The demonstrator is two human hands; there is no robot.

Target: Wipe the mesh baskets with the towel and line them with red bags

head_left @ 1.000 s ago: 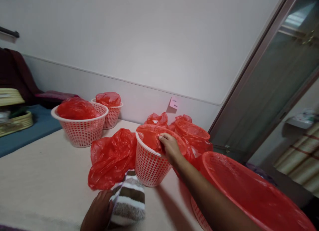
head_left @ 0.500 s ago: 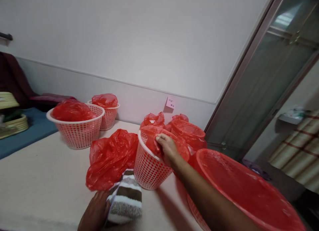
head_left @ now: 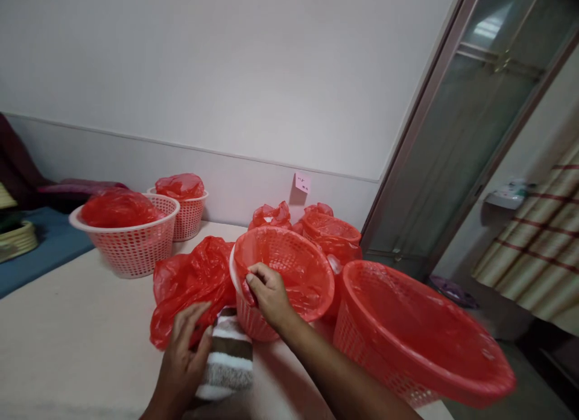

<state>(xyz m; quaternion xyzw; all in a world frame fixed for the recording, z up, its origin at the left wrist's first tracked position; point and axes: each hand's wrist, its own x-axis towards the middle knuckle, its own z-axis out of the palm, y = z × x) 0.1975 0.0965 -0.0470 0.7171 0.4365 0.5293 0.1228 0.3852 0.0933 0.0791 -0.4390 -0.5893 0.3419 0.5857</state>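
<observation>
My right hand (head_left: 270, 294) pinches the edge of a red plastic bag (head_left: 289, 251) at the near left rim of a white perforated basket (head_left: 246, 311). The bag lines the inside and folds over most of the rim; a strip of white rim shows at the left. My left hand (head_left: 183, 347) is open, fingers apart, at the left side of a striped towel (head_left: 230, 347) in brown, white and grey. Just beyond that hand lies a crumpled red plastic bag (head_left: 199, 275), left of the basket.
On the right stands a large basket (head_left: 375, 347) lined in red plastic. Another lined basket (head_left: 332, 227) is behind. At the left, two white baskets (head_left: 136, 245) (head_left: 192, 218) hold bunched red bags. A pink note (head_left: 302, 183) is on the wall (head_left: 253, 76).
My right hand has moved left and down to the rim. The bag has spread open over the basket's edge. My left hand has risen from the table beside the towel, its fingers now apart.
</observation>
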